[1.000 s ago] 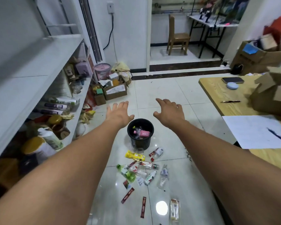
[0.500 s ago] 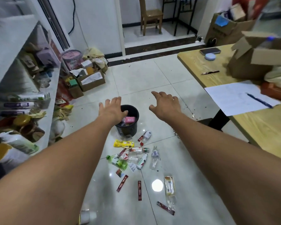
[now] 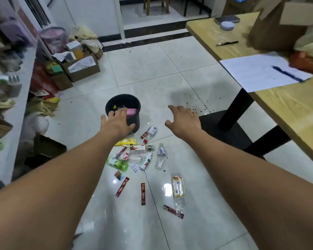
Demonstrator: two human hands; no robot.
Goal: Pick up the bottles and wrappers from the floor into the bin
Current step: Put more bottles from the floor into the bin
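A small black bin [image 3: 122,101] stands on the white tile floor with a pink item and other litter inside. Just in front of it lies a scatter of several small plastic bottles and wrappers: a clear bottle [image 3: 160,156], a green bottle [image 3: 118,163], a yellow wrapper [image 3: 126,142], red stick wrappers [image 3: 143,193], a clear-and-yellow packet [image 3: 178,188]. My left hand [image 3: 116,123] is stretched out with fingers spread, overlapping the bin's near rim in view. My right hand [image 3: 183,120] hovers open to the right of the bin. Neither holds anything.
White shelving [image 3: 16,98] full of goods runs along the left. Cardboard boxes [image 3: 81,67] sit on the floor at the back left. A wooden table [image 3: 287,100] with black legs, paper, a pen and a box fills the right.
The view has tilted further down and moved closer to the bin and litter. Both outstretched hands now appear lower, the left over the bin's rim.
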